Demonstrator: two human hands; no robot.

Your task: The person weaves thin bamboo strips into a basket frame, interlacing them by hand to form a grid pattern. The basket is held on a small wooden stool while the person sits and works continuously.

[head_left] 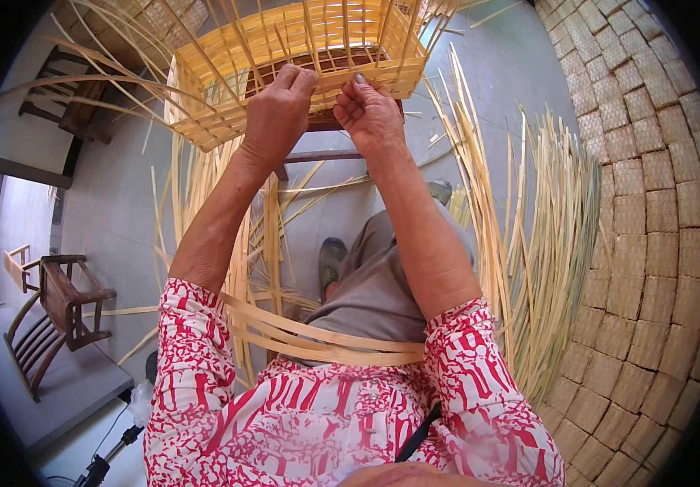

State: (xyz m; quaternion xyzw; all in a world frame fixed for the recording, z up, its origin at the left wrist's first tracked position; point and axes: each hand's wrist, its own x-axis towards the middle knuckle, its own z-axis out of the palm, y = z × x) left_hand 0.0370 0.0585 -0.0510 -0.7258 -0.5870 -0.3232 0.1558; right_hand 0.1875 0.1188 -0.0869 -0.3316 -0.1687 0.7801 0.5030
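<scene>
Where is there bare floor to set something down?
Left: grey floor between the chair and the loose strips. Right: a smaller patch between the basket and the woven stack. It's crowded beside the legs, where strips lie, and at the basket's near side, where the left hand and right hand are.

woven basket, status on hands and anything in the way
Left hand, right hand pinching near rim of woven basket. Upright strips stick up unwoven. Loose strips on floor; nothing visibly blocking hands.
</scene>
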